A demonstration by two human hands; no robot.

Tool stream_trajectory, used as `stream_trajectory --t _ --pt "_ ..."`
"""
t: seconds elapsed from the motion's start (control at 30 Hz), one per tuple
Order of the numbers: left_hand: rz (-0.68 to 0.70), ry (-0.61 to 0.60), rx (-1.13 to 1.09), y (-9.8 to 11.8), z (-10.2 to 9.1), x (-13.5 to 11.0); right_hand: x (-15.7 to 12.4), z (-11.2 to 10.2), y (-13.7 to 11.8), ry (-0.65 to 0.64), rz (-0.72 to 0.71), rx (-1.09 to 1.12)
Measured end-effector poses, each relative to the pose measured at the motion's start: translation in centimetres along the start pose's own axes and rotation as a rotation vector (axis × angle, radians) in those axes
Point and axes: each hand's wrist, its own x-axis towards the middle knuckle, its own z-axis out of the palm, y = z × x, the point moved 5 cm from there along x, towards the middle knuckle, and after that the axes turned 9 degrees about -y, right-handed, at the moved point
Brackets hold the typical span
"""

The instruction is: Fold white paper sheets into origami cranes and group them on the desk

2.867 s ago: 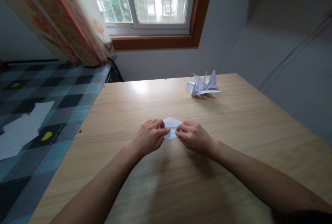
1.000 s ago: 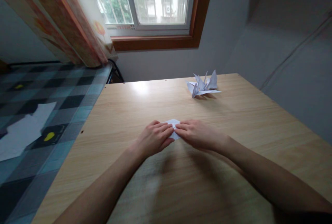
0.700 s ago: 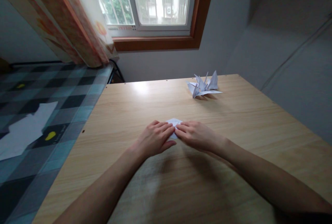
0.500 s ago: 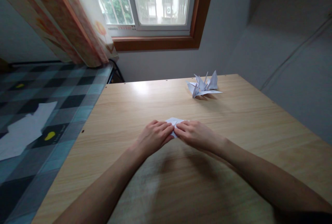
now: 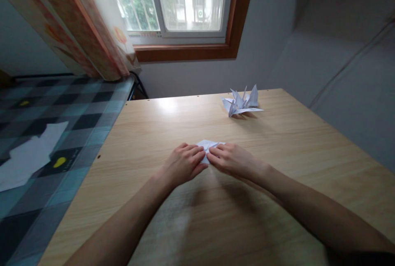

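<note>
A small folded piece of white paper (image 5: 207, 146) lies on the wooden table (image 5: 277, 146), mostly covered by my fingers. My left hand (image 5: 184, 163) rests on its left side with curled fingers pressing down on it. My right hand (image 5: 232, 160) presses the right side, fingertips meeting the left hand's. Only the paper's far tip shows between the hands. Further back on the table stand finished white paper cranes (image 5: 242, 101).
A bed with a grey-blue checked cover (image 5: 61, 126) runs along the table's left edge, with loose white paper sheets (image 5: 29, 155) on it. A window (image 5: 182, 1) and a patterned curtain (image 5: 77, 23) are behind. A grey wall stands to the right.
Both hands have closed in over the folded paper, covering more of it than before. My right hand has flattened onto it. The cranes have not moved.
</note>
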Motion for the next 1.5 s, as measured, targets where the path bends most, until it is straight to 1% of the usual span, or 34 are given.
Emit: stream_trajectory --t 0.2,0.4,0.6,0.8,0.9,1.07,1.2,1.3,1.4,1.5 --pt "-0.024 -0.049 -0.028 -0.1 0.1 0.0 0.0 0.1 0.3 0.063 -0.002 -0.041" --pt "-0.047 -0.043 -0.061 -0.2 0.2 0.1 -0.1 -0.1 0.8 0.15 0.01 -0.038" --pt "-0.083 0.013 -0.113 -0.3 0.1 0.0 -0.2 -0.2 1.4 0.27 0.079 0.047" --pt "-0.139 0.096 -0.128 -0.8 -0.1 -0.3 -0.4 -1.0 0.9 0.446 0.072 0.152" --pt "-0.171 0.123 -0.131 -1.2 0.1 -0.5 -0.5 -1.0 0.7 0.463 0.058 0.173" --pt "-0.231 0.203 -0.174 -1.9 0.1 -0.9 -0.7 -0.9 0.7 0.476 0.047 0.181" --pt "-0.207 0.234 -0.177 -1.7 -0.1 -1.0 -0.7 -1.1 1.0 0.486 0.134 0.193" --pt "-0.181 0.283 -0.164 -1.3 -0.6 -1.0 -0.7 -1.3 1.1 0.497 0.19 0.219" --pt "-0.166 0.342 -0.15 -0.9 -1.2 -1.1 -0.8 -1.5 1.0 0.526 0.204 0.231" --pt "-0.156 0.381 -0.197 -0.5 -1.7 -1.2 -0.9 -1.3 0.9 0.531 0.209 0.27"
